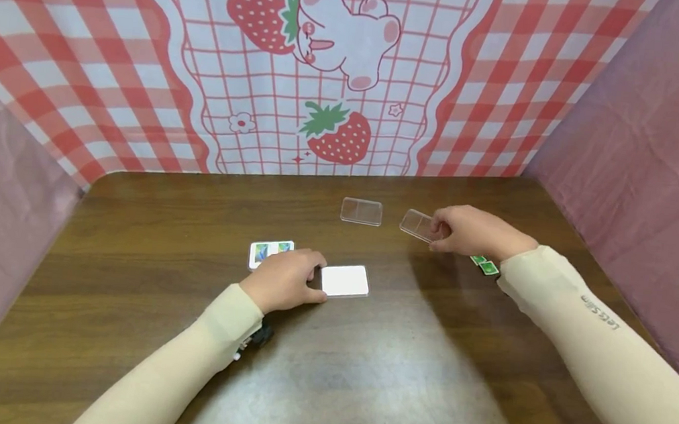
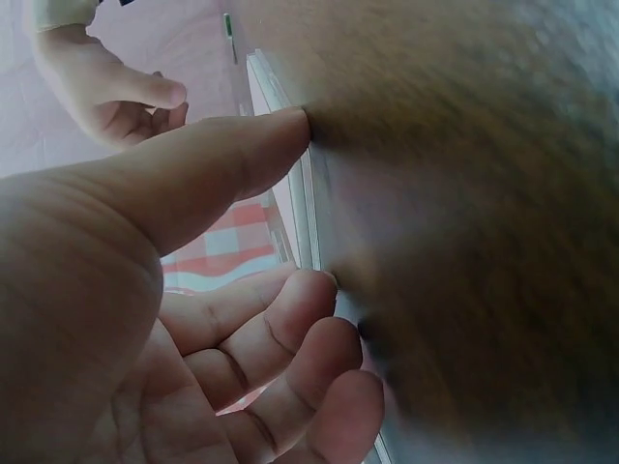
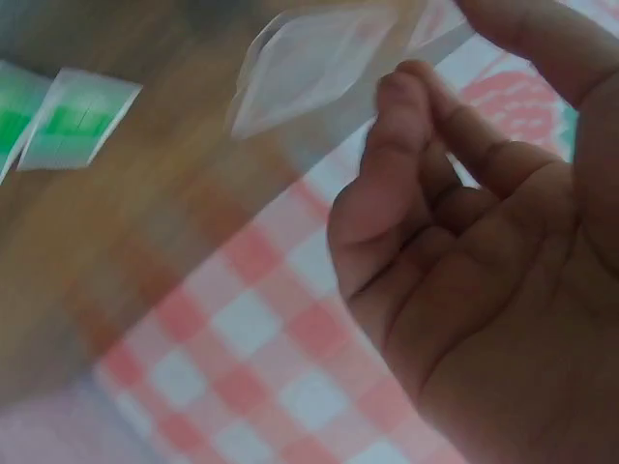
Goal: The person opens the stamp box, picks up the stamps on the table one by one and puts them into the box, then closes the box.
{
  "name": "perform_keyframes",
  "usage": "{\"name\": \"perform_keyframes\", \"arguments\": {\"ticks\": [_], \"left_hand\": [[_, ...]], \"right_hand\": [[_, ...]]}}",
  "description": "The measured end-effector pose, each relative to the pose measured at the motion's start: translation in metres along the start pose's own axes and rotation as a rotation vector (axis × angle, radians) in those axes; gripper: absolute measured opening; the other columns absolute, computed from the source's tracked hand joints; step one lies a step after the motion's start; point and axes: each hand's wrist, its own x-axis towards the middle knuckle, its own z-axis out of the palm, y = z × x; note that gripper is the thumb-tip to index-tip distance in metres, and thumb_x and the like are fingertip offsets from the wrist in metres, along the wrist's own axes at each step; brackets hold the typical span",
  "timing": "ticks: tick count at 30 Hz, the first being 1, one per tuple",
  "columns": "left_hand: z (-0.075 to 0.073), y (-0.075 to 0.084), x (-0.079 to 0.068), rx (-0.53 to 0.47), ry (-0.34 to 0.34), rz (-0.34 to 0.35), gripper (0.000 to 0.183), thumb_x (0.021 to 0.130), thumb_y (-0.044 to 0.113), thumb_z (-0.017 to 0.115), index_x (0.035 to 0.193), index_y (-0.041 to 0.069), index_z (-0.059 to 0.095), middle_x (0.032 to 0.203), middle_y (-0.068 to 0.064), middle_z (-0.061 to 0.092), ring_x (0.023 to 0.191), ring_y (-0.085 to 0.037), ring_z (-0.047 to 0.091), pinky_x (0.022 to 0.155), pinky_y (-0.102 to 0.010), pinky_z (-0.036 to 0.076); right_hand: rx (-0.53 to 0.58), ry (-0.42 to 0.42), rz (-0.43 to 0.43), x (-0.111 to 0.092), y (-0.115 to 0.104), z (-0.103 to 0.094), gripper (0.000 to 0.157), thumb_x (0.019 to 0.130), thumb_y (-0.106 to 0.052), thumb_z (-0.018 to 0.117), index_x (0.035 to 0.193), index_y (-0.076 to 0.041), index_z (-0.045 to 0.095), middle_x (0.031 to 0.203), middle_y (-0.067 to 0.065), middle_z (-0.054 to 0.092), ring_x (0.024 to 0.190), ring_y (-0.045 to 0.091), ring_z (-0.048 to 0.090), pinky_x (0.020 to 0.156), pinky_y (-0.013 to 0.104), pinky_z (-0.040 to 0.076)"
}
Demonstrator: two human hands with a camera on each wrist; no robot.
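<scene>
the left hand (image 1: pixel 285 280) sits at the left end of a white rectangular card (image 1: pixel 345 281) with a clear rim, which lies flat on the brown wooden table (image 1: pixel 312 385). its thumb and forefinger are spread apart, their tips touching that end; i cannot tell whether they pinch it. just beyond this hand, partly hidden by it, lies a white-bordered card with blue-green pictures (image 1: pixel 260 253).

the right hand (image 1: pixel 474 230) is over the right end of a clear plastic case (image 1: pixel 416 223). its fingers are loosely bent with the thumb held apart, and the right wrist view, though blurred, shows nothing pinched between them. a second clear case (image 1: pixel 362 211) lies to the left of that one, near it but apart. small green cards (image 1: pixel 489 268) lie by the right wrist.

behind the table hangs a red-and-white checked cloth (image 1: pixel 509 79) printed with strawberries.
</scene>
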Motion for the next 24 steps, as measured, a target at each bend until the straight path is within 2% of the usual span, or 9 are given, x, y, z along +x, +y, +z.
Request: {"name": "perform_keyframes", "arguments": {"ticks": [5,10,13,19,24], "left_hand": [[0.000,0.000,-0.001,-0.005,-0.008,-0.006,0.051,0.085,0.036,0.086,0.123,0.007,0.069,0.102,-0.001,0.068,0.088,-0.016,0.063,0.078,-0.037,0.054],[0.000,0.000,-0.001,-0.005,0.004,0.014,0.047,0.085,0.035,0.085,0.121,0.008,0.069,0.102,-0.002,0.068,0.088,-0.017,0.064,0.078,-0.038,0.054],[0.000,0.000,0.000,-0.005,0.006,0.024,0.045,0.086,0.034,0.085,0.119,0.008,0.069,0.101,-0.002,0.068,0.087,-0.016,0.064,0.078,-0.038,0.053],[0.000,0.000,0.000,-0.010,-0.008,0.020,0.043,0.087,0.035,0.085,0.117,0.008,0.069,0.100,-0.001,0.068,0.085,-0.015,0.063,0.077,-0.036,0.053],[0.000,-0.001,0.000,-0.008,-0.012,0.013,0.045,0.087,0.035,0.085,0.118,0.008,0.068,0.099,-0.001,0.067,0.085,-0.015,0.062,0.076,-0.036,0.053]], "right_hand": [[-0.111,-0.032,0.105,-0.006,0.029,-0.006,0.027,0.085,-0.026,0.082,0.101,-0.006,0.072,0.092,0.005,0.070,0.081,0.021,0.063,0.073,0.049,0.053],[-0.112,-0.137,0.200,-0.008,0.048,-0.002,0.024,0.090,-0.029,0.079,0.094,-0.007,0.072,0.088,0.004,0.069,0.077,0.021,0.061,0.069,0.047,0.052],[-0.120,-0.178,0.257,-0.008,0.052,0.002,0.023,0.091,-0.031,0.078,0.089,-0.008,0.074,0.085,0.003,0.068,0.075,0.021,0.060,0.068,0.047,0.051],[-0.125,-0.155,0.340,-0.012,0.053,0.002,0.027,0.086,-0.033,0.079,0.075,-0.010,0.070,0.076,0.006,0.062,0.072,0.023,0.055,0.066,0.048,0.050],[-0.108,-0.154,0.373,-0.013,0.050,0.000,0.026,0.083,-0.031,0.080,0.075,-0.008,0.068,0.077,0.008,0.062,0.073,0.026,0.056,0.067,0.049,0.050]]}}
